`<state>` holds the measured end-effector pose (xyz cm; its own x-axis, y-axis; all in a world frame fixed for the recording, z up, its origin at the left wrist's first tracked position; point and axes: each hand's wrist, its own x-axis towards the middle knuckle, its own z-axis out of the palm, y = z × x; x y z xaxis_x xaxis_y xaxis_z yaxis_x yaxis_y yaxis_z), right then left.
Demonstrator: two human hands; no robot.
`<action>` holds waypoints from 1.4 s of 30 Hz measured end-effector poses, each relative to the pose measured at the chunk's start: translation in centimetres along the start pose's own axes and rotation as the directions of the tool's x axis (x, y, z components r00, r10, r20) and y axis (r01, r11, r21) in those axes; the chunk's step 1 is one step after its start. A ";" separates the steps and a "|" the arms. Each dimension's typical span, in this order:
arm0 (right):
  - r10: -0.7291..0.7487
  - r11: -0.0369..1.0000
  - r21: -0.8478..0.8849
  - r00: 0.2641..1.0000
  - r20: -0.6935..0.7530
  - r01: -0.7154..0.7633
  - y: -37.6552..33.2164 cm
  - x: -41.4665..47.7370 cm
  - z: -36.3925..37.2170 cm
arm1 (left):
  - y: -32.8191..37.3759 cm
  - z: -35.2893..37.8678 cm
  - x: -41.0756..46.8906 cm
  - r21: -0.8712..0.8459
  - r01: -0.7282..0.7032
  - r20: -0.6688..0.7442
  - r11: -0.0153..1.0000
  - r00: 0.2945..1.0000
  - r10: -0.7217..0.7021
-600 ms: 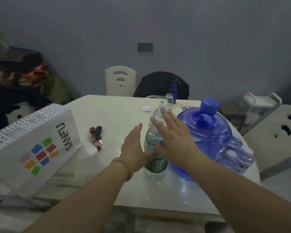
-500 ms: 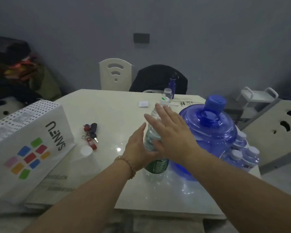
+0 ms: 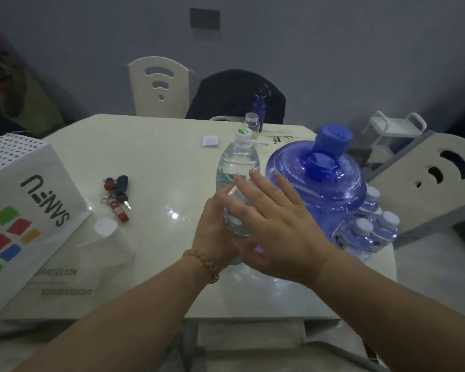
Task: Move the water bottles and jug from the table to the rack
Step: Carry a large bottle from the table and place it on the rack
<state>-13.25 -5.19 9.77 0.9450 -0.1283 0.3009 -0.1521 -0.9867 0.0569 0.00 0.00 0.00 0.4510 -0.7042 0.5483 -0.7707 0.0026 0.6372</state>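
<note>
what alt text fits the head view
A left hand and right hand, fingers straight, flank a clear water bottle standing on a white table. A large blue jug and a pack of small bottles stand just right of it; keys lie to the left.

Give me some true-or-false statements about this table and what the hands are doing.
1. The clear bottle is upright between the left hand and the right hand. True.
2. The blue jug has no cap. False: a blue cap sits on its neck.
3. The keys lie on the table, left of the clear bottle. True.
4. The blue jug already stands on the white rack. False: it is on the table, and the white rack stands beyond the table's far corner.
</note>
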 end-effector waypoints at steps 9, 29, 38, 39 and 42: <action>0.052 0.980 -0.193 0.997 0.056 -0.041 -1.4 -9.1 -2.0 | 5.3 1.8 -5.5 0.103 -0.128 0.175 0.986 0.979 0.109; 0.274 0.948 -0.031 0.767 0.580 -0.316 4.7 -18.3 10.9 | 5.0 13.0 -10.6 0.538 -0.325 0.594 0.778 0.801 -0.076; 0.279 0.944 0.014 0.818 0.503 -0.331 4.6 -16.7 13.4 | 3.2 11.6 -9.2 0.444 -0.230 0.630 0.866 0.768 -0.118; 0.267 0.945 0.034 0.829 0.492 -0.324 4.6 -16.4 13.4 | 2.5 10.5 -8.9 0.436 -0.233 0.636 0.870 0.763 -0.114; 0.224 0.948 0.096 0.850 0.476 -0.303 3.9 -14.6 14.0 | -1.0 6.2 -8.3 0.513 -0.332 0.692 0.791 0.706 -0.153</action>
<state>-23.63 -8.53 -7.74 0.9075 -0.3771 -0.1849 -0.4028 -0.9062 -0.1288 -5.77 1.45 -8.55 0.1247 -0.9885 -0.0850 -0.9907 -0.1288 0.0444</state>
